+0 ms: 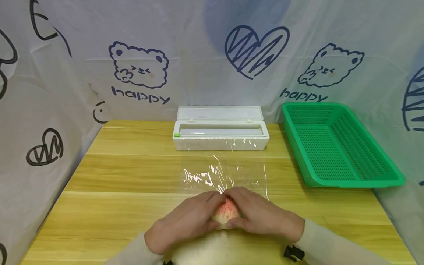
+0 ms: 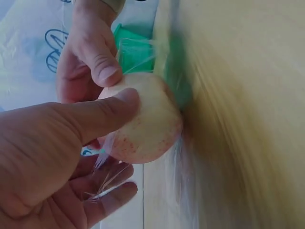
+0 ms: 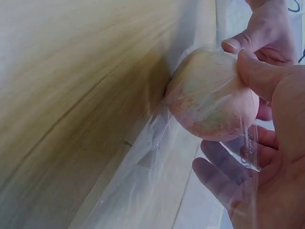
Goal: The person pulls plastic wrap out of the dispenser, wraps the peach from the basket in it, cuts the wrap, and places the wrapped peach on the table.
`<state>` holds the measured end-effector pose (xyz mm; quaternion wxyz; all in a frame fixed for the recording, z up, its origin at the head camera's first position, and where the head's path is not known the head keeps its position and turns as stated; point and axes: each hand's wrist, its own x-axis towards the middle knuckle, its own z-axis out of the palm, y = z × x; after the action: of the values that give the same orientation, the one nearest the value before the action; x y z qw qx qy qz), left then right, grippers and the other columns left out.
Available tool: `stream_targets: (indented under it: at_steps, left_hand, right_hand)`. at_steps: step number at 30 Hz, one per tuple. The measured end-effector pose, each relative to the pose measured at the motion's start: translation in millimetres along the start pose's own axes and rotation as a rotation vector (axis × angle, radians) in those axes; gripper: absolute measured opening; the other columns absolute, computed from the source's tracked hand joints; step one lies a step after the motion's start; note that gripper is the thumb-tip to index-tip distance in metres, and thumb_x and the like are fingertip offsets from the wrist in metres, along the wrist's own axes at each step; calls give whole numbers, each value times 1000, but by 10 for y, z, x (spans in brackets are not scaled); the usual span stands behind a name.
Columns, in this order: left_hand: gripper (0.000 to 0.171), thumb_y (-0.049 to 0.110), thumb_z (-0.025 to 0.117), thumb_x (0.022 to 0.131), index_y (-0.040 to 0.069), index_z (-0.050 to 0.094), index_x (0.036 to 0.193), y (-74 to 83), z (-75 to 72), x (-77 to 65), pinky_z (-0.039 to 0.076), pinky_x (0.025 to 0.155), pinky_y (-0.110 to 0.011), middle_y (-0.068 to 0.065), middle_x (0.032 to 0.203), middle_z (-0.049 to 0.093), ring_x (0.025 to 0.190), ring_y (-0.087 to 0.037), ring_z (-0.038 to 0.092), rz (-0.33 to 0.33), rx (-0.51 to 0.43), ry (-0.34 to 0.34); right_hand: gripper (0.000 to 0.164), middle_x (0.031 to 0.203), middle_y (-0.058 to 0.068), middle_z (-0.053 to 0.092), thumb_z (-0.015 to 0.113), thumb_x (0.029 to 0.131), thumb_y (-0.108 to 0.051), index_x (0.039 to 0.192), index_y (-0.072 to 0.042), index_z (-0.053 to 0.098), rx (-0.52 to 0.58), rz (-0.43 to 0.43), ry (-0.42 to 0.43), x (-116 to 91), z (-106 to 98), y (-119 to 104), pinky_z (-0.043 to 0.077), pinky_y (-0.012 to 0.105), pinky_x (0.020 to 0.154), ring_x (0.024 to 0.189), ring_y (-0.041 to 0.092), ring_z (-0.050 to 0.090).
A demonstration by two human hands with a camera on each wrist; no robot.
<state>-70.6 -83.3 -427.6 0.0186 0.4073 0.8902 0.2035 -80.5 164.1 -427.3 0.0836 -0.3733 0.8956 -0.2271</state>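
The apple, pale with red speckles, sits near the front edge of the counter, cupped between both hands on a sheet of clear film.

Largest in view is the white backdrop cloth printed with dark blue bears, hearts and the word "happy", hanging behind and to both sides. Below it lies the wooden counter, pale yellow with long grain. At its far right corner rests a green perforated plastic basket, tilted slightly. At the back centre stands a white film dispenser box with its lid raised; a small green tab shows at its left end.

A sheet of cling film runs from the box's front toward the person, wrinkled and glinting where it nears the hands. In the right wrist view the film drapes under the apple and over the fingers.

The left hand holds the apple from its left side, grip clamped on the fruit, thumb pressed on top as the left wrist view shows. The right hand holds the other side, its grip likewise closed around the apple, thumb on the skin. The fingertips of the two hands meet over the top of the fruit. Pale sleeves cover both forearms.
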Motion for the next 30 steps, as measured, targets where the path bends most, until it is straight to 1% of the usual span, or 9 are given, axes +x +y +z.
stream_targets:
  at_steps: [5,7,13,17,19,22,25,27,30]
  left_hand:
    - [47,35,81,94,15,61,131,-79,-21,41,55,87,-26,9,110,68,95,-5,62,-35,-138,-43]
    - [46,34,80,94,16,61,132,-111,-32,59,55,85,-25,9,108,69,93,-4,63,-53,-179,-66]
    - [46,36,79,95,17,62,133,-194,-62,125,57,86,-25,6,113,73,95,-4,66,-118,-236,-132]
    - [45,38,79,96,17,62,131,-219,-87,165,55,83,-26,6,111,72,90,-4,64,-155,-258,-164]
    - [45,38,79,96,16,62,131,-224,-98,181,56,85,-27,5,113,73,93,-5,65,-163,-267,-174]
    - [45,38,80,95,15,63,130,-230,-109,191,57,88,-30,3,114,73,97,-7,67,-171,-268,-181]
    - [45,38,80,94,16,63,130,-226,-119,193,57,91,-32,3,115,74,100,-9,68,-184,-265,-182]
    - [45,38,81,94,16,63,130,-223,-121,196,57,91,-32,3,114,74,101,-9,69,-189,-258,-182]
    - [45,38,82,93,17,64,129,-224,-124,203,57,90,-32,4,113,75,100,-9,69,-195,-267,-184]
  right_hand:
    - [58,127,-2,65,76,93,-52,134,-15,59,55,14,6,15,-6,58,57,37,98,112,10,62]
    - [56,127,-1,68,74,94,-52,133,-14,61,68,-2,15,22,-6,89,57,38,99,114,12,64]
    - [48,134,-4,69,64,103,-47,142,-19,60,170,-6,-19,31,-13,181,54,40,106,123,12,65]
    - [53,141,-1,66,58,107,-49,149,-17,57,206,57,-54,-19,-71,223,52,45,110,128,16,64]
    - [58,136,0,68,63,103,-53,146,-15,59,190,97,-66,-58,-128,243,53,45,107,123,17,64]
    - [58,116,-5,68,77,92,-57,130,-15,66,140,130,-96,-111,-209,286,55,38,95,105,13,63]
    - [38,91,-12,62,86,85,-48,106,-21,69,136,126,-151,-161,-276,352,51,27,76,84,5,56]
    - [22,80,-15,58,85,89,-38,93,-24,68,166,121,-177,-197,-326,404,47,24,68,74,2,52]
    - [17,74,-17,57,79,96,-26,84,-26,67,204,155,-184,-245,-398,487,45,23,63,69,0,51]
